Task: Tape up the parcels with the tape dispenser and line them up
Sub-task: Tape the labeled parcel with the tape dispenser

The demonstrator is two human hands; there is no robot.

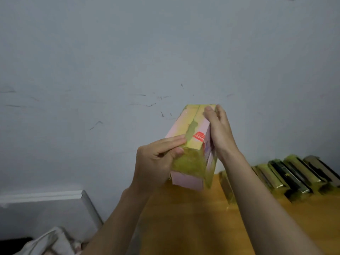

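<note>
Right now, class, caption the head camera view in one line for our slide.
Both hands hold a pink parcel wrapped in yellowish tape above the wooden table, beside a row of taped parcels along the wall.

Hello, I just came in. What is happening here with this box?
A person holds a tall pink cardboard box, partly covered with yellowish tape, above a wooden table. The left hand grips its near end, fingers pressing the tape down. The right hand steadies the far right side. A row of already taped boxes lies lined up on the table at the right. No tape dispenser is visible.
</note>
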